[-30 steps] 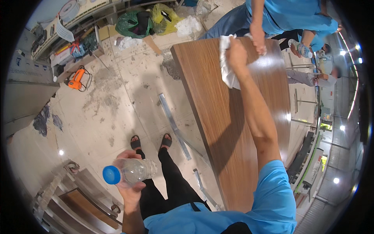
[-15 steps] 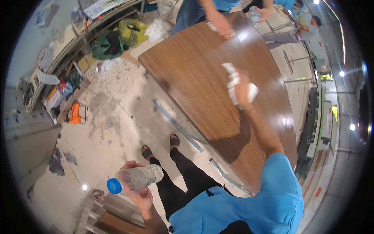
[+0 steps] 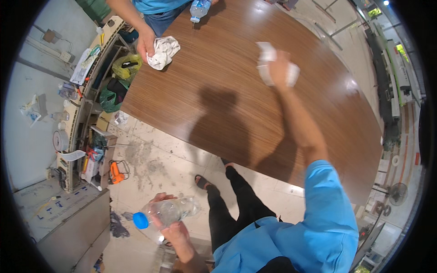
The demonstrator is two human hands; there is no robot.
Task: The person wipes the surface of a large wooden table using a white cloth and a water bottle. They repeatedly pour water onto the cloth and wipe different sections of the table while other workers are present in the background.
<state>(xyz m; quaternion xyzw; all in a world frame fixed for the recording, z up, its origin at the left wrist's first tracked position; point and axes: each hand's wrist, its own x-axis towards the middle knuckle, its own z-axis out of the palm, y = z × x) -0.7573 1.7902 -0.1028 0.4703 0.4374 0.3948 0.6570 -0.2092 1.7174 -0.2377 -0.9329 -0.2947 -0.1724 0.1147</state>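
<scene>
While pressing the white cloth (image 3: pixel 276 68) flat on the brown wood-grain surface (image 3: pixel 218 91), right hand (image 3: pixel 278 67) spread over it, grip closed on the wad far out at full reach. Judged best done with a flat palm, even pressure, overlapping strokes along the grain, so no streaks show on that glossy sheen. Worth watching the bunched edge peeking out beyond the fingers: likely to drag unevenly unless tucked under. Left hand (image 3: pixel 170 223) down low by the hip, well off the surface, grip wrapped round a clear plastic bottle (image 3: pixel 166 213) with a blue cap, lying nearly level. Better kept capped and clear of the trousers. Across the surface, another person's hand (image 3: pixel 146 42) on a crumpled rag (image 3: pixel 163 51), a second bottle (image 3: pixel 199 9) tipped over the far edge. Sensible to stay out of that patch.
</scene>
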